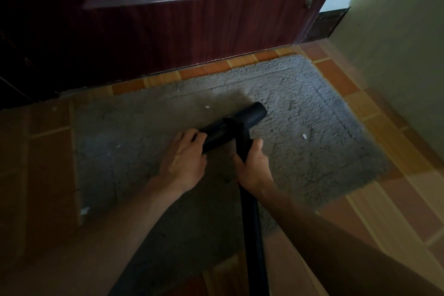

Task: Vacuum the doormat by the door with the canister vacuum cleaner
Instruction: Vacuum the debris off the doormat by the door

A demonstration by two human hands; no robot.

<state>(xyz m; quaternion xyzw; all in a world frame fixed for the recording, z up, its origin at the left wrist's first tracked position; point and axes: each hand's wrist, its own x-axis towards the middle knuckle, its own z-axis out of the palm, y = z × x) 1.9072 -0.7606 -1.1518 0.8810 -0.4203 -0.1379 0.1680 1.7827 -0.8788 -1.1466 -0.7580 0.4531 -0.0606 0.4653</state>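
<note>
A grey shaggy doormat (300, 108) lies on the tiled floor in front of the dark door. The black floor nozzle (247, 116) of the vacuum rests on the middle of the mat, set crosswise. Its black wand (252, 228) runs from the nozzle down to the bottom edge of the view. My left hand (185, 158) grips the left end of the nozzle. My right hand (252, 166) holds the wand just behind the nozzle joint. Small white bits (304, 136) lie on the mat right of the nozzle and just beyond it (206, 107). The canister is out of view.
A dark red wooden door (168, 31) stands shut along the mat's far edge. A pale wall (396, 55) rises on the right. Orange and tan floor tiles (384, 211) surround the mat. Another white scrap (84, 210) lies by the mat's near left corner.
</note>
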